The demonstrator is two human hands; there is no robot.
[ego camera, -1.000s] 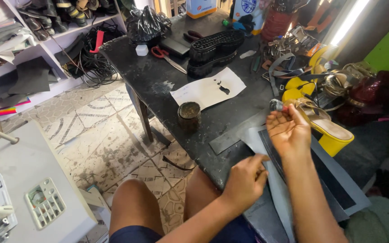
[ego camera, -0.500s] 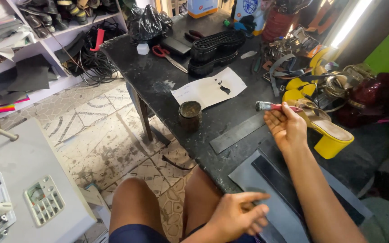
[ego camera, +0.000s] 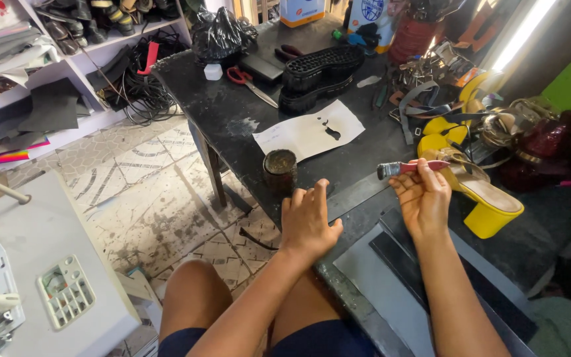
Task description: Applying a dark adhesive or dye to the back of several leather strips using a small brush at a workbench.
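My right hand (ego camera: 424, 198) grips a small brush with a red handle (ego camera: 410, 168), its metal ferrule and bristles pointing left over the dark worktable (ego camera: 232, 125). My left hand (ego camera: 306, 221) lies flat with fingers spread on the table's front edge, next to a long dark strip (ego camera: 358, 195). A small round glue tin (ego camera: 279, 170) stands just left of that hand. Grey and black sheets (ego camera: 391, 277) lie under my forearms. A yellow block-heeled sandal (ego camera: 477, 198) sits just right of my right hand.
A white paper pattern (ego camera: 308, 132) lies mid-table, with a black shoe sole (ego camera: 322, 74), red-handled scissors (ego camera: 249, 80) and a black bag (ego camera: 219, 33) behind. More sandals and straps pile at right. Shelves with shoes and cables stand at left; a white machine (ego camera: 41, 277) is near left.
My left hand rose from my lap to lie flat on the table edge. My right hand now holds the brush level, slightly lower and nearer me.
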